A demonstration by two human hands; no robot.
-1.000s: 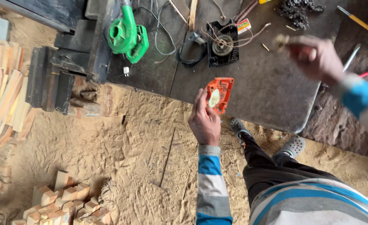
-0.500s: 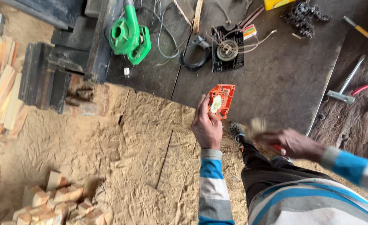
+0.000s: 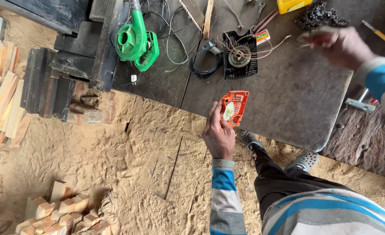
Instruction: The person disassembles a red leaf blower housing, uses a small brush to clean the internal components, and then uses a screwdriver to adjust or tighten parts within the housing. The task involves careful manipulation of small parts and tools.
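Dark workbench (image 3: pixel 288 95), left hand (image 3: pixel 218 135) gripping orange cover (image 3: pixel 234 107)

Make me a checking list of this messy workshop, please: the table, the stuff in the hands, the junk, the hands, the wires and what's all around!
Surface: dark grey worktable, scuffed and dusty.
Job's things: orange plastic cover with a pale patch inside, held over the table edge.
Clutter: green blower, black round-centred machine part, black chain, yellow box, wooden strip.
Hands: left hand grips the orange cover; right hand is blurred above the table, pinching something thin that I cannot make out.
Cables: thin wires loop beside the blower.
Surroundings: sawdust floor, cut wood blocks, stacked wood strips.
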